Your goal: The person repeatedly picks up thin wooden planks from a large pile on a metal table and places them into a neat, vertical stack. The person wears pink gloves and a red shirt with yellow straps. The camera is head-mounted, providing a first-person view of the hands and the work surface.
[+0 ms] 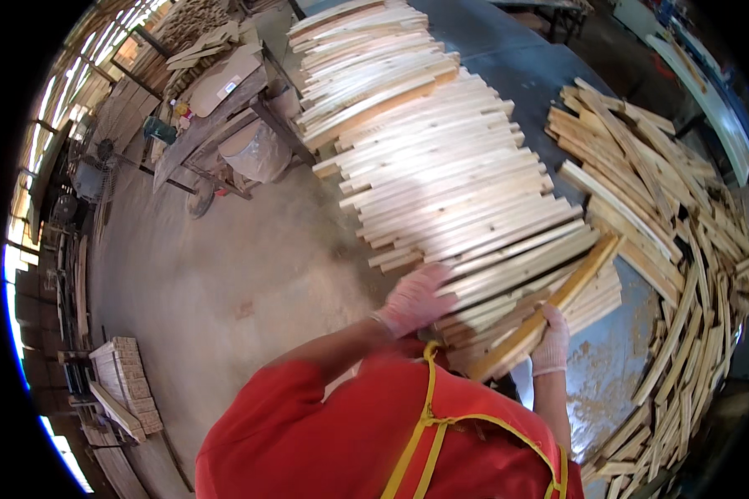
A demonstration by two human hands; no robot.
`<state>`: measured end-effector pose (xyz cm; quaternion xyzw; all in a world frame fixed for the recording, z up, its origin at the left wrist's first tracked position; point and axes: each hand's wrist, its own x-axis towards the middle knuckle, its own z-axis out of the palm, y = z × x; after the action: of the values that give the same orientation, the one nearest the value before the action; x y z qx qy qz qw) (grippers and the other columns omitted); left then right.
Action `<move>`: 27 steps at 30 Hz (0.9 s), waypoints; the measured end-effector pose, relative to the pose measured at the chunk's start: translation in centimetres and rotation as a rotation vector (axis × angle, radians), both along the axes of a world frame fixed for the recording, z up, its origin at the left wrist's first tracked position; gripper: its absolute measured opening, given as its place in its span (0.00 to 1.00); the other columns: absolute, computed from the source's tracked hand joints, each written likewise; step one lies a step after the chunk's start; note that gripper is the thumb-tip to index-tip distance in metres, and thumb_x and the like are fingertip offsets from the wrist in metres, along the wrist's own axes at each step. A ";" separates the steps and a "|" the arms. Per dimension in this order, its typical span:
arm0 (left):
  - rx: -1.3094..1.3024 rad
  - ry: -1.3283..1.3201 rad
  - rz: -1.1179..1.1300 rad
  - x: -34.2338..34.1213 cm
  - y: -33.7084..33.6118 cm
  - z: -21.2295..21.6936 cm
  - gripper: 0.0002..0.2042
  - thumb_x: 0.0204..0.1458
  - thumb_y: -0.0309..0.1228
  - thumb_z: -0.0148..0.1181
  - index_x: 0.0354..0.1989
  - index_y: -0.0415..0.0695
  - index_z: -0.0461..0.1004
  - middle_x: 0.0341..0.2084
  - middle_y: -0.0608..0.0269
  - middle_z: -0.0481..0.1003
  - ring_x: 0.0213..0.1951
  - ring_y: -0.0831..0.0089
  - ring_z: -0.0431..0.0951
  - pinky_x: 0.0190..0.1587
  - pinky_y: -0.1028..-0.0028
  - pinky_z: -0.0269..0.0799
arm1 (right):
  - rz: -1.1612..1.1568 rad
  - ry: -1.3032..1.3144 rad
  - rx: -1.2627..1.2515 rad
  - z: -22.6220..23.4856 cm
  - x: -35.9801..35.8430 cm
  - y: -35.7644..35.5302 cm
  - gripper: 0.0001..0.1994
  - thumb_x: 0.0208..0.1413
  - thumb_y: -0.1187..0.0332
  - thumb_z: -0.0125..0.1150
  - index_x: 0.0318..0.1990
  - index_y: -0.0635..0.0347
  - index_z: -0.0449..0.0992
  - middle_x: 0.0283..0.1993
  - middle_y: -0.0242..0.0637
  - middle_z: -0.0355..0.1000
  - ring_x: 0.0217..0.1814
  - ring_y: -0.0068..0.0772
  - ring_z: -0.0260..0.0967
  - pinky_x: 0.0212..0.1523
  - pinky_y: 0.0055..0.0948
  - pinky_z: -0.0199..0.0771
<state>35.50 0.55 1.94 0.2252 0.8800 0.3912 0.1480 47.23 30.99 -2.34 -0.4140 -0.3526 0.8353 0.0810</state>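
Both my hands wear pale, pinkish work gloves. My right hand [551,339] grips a wooden strip [558,301] along its side; the strip is tilted and lies slantwise over the near end of the row. My left hand [416,298] rests against the left ends of the nearest strips, its fingers apart; slight blur softens them. A long row of pale wooden strips [458,179] is laid side by side across the table [508,51]. Dark gaps show between a few strips close to my hands.
A large jumbled heap of wooden strips [641,158] covers the table's right side. To the left, past the concrete floor [225,274], are a workbench [225,108], a standing fan [104,154] and a stack of boards [125,378]. Sawdust [599,366] dusts the tabletop near my right arm.
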 end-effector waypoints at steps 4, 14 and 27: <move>-0.040 0.186 0.501 -9.3 -11.4 -5.4 0.29 0.52 0.42 0.73 0.61 0.42 0.77 0.58 0.45 0.77 0.59 0.48 0.78 0.64 0.55 0.75 | 0.018 0.057 0.140 2.8 -4.3 -2.1 0.11 0.58 0.71 0.65 0.46 0.68 0.79 0.36 0.44 0.79 0.36 0.42 0.79 0.42 0.40 0.85; -0.580 0.696 0.363 -37.5 -18.9 2.4 0.41 0.47 0.53 0.73 0.69 0.47 0.70 0.67 0.50 0.70 0.70 0.51 0.67 0.70 0.51 0.65 | 0.160 0.034 0.114 2.0 -27.7 -12.1 0.17 0.57 0.74 0.64 0.53 0.68 0.76 0.37 0.45 0.77 0.33 0.43 0.77 0.37 0.43 0.85; -0.431 0.094 -0.020 -41.0 -16.4 3.4 0.47 0.54 0.58 0.68 0.74 0.37 0.63 0.68 0.43 0.71 0.70 0.46 0.70 0.73 0.57 0.66 | 0.137 -0.102 0.154 4.6 -44.8 -26.0 0.53 0.59 0.66 0.71 0.85 0.45 0.39 0.51 0.47 0.73 0.42 0.41 0.74 0.38 0.40 0.82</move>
<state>-5.53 -15.83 5.37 0.2153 0.9469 0.1813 0.1554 2.44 4.94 2.25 -0.4235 -0.4469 0.7871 0.0371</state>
